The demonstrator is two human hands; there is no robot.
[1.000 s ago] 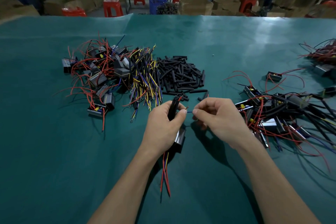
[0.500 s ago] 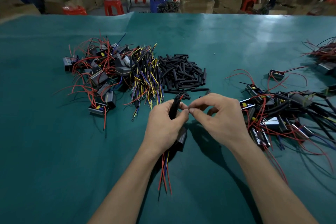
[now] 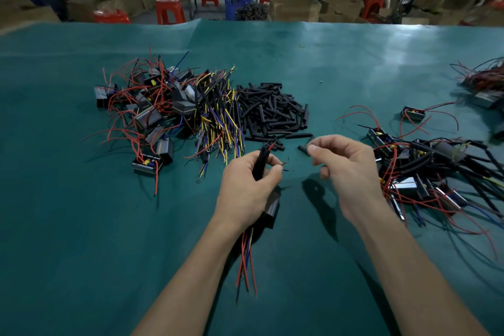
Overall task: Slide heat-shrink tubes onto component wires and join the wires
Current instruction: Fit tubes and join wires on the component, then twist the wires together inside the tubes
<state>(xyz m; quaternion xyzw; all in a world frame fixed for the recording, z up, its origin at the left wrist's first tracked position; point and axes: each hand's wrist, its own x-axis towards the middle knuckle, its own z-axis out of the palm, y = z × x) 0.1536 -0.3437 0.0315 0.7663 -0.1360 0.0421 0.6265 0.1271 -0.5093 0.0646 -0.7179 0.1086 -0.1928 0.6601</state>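
Observation:
My left hand (image 3: 249,188) grips a small black component (image 3: 272,207) with a black heat-shrink tube (image 3: 261,162) standing up from the fist. Its thumb and forefinger pinch thin wire ends (image 3: 285,165) that point right. Red, yellow and blue wires (image 3: 246,262) hang below the hand. My right hand (image 3: 346,169) is a short way to the right, apart from the left, and pinches a short black tube (image 3: 303,149) at its fingertips. The pile of black heat-shrink tubes (image 3: 272,112) lies just beyond both hands.
A heap of components with red wires (image 3: 147,114) and a bundle of yellow, blue and black wires (image 3: 218,117) lie at the left on the green table cover (image 3: 81,226). Further wired components (image 3: 425,172) are heaped at the right. Stools, boxes and people stand beyond the table.
My hands were touching at the wire ends half a second ago. The right hand has since pulled away to the right and now pinches a short black tube.

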